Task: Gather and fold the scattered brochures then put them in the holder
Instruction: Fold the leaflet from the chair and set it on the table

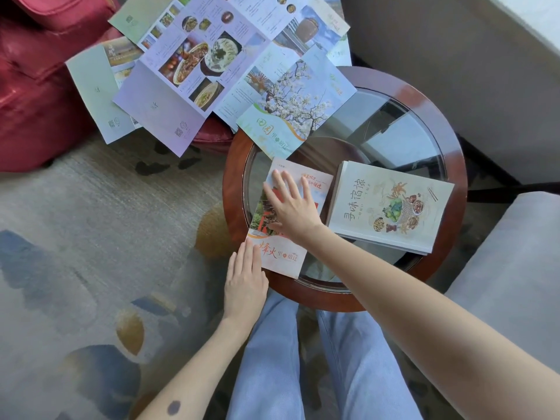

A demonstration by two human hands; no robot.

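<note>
Brochure [285,257], already folded, is pressed flat on the glass tabletop [451,165] under both hands. The left grip [245,277] is laid open, fingers straight, on its near corner, and the right grip [291,207] is spread open just beyond, on the cover. Nothing is clasped. To the right of the right grip, a stack of folded brochures [391,207] is seen. Farther off, unfolded sheets [194,65] are strewn across the tabletop's far edge and a red seat [36,101]. The paper is judged light, thin and easily creased, best pinched at a folded edge. No holder is seen.
</note>
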